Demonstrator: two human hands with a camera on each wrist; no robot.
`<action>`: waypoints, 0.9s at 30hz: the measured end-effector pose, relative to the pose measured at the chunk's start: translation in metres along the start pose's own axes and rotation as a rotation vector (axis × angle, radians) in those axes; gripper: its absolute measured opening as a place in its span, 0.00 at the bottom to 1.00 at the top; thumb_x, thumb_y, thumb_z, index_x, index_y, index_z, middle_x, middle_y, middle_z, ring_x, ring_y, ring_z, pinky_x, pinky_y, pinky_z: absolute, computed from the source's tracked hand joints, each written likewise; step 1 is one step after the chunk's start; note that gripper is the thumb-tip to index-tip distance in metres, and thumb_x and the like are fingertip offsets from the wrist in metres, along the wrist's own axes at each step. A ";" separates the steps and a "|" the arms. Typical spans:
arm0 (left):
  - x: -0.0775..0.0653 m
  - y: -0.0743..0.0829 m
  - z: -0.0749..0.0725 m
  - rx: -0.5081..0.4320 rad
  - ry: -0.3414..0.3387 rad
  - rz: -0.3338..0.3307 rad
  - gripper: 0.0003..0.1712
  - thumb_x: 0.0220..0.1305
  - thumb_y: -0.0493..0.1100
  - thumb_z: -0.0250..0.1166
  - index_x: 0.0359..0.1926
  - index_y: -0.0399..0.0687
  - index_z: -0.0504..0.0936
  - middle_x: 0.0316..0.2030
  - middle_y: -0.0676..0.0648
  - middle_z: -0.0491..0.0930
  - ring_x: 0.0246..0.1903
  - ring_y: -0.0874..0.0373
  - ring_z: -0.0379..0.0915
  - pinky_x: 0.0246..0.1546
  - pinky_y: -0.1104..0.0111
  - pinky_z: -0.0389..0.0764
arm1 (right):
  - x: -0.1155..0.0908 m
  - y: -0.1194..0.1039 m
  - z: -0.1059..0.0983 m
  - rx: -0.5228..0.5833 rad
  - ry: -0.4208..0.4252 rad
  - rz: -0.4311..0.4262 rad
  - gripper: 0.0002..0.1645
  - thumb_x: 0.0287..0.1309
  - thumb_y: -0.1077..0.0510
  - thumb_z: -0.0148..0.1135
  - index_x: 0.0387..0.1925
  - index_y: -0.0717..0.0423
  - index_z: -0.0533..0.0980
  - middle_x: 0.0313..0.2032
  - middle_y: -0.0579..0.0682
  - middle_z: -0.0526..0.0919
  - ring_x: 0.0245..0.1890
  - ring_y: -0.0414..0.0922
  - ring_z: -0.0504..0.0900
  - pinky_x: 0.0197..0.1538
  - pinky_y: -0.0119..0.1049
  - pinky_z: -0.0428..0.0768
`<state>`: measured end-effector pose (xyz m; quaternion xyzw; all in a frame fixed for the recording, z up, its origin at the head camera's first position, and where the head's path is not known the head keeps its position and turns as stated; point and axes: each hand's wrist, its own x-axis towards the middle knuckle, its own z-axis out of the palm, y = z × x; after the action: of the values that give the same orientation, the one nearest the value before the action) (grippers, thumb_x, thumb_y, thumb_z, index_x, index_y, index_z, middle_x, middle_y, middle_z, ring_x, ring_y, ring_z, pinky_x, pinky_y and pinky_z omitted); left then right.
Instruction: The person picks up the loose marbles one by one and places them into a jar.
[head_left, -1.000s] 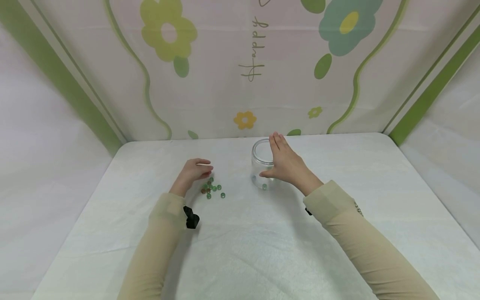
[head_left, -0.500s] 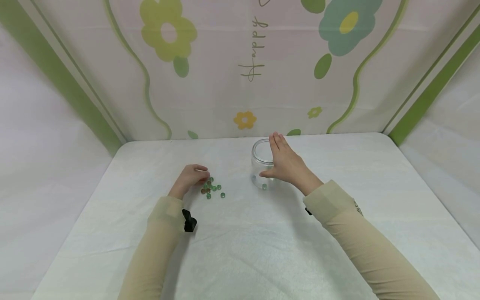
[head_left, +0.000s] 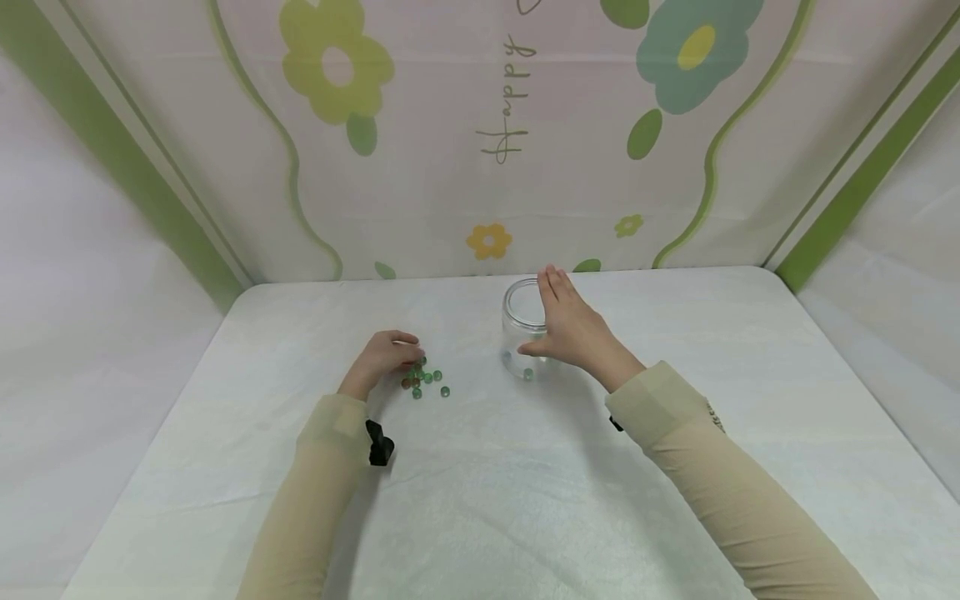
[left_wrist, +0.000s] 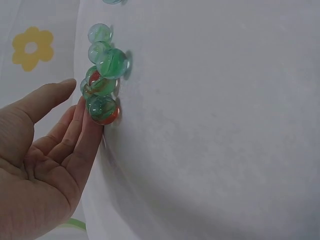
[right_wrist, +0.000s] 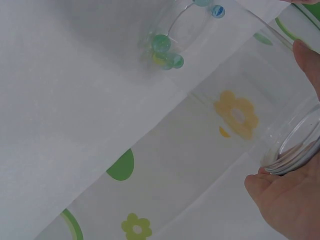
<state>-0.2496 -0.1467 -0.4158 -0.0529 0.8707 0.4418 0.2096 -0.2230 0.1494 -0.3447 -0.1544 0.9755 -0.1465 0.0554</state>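
Note:
In the head view my left hand [head_left: 382, 360] reaches over a cluster of glass marbles [head_left: 427, 377] on the white table. Its thumb and fingers stand apart in the left wrist view, fingertips touching or very near a green-and-red marble [left_wrist: 103, 111]; nothing is visibly pinched. Right of the cluster a clear jar [head_left: 512, 337] stands upright, without a lid. My right hand [head_left: 577, 332] grips it near the rim, thumb in front and fingers round the far side. Several marbles [right_wrist: 161, 43] lie at the jar's bottom, green, yellowish and blue ones among them.
The white-covered table [head_left: 480, 508] ends at a backdrop [head_left: 435, 167] printed with flowers, close behind the jar. White side walls stand left and right. One green marble [head_left: 446, 391] lies slightly apart from the cluster. A black wrist mount [head_left: 380, 444] sticks out from the left sleeve.
My left hand has come down and slightly toward me, to the marbles' far left edge. My right hand and the jar have stayed in place.

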 end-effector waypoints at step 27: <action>0.005 0.002 0.004 0.141 -0.001 0.044 0.22 0.64 0.43 0.63 0.57 0.38 0.74 0.54 0.38 0.79 0.46 0.51 0.78 0.48 0.65 0.76 | 0.000 0.000 -0.001 -0.009 -0.004 0.001 0.70 0.48 0.39 0.72 0.72 0.70 0.38 0.75 0.65 0.37 0.76 0.58 0.36 0.76 0.51 0.52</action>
<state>-0.2534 -0.1423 -0.4185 -0.0188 0.9005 0.3840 0.2034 -0.2234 0.1491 -0.3436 -0.1544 0.9761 -0.1418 0.0566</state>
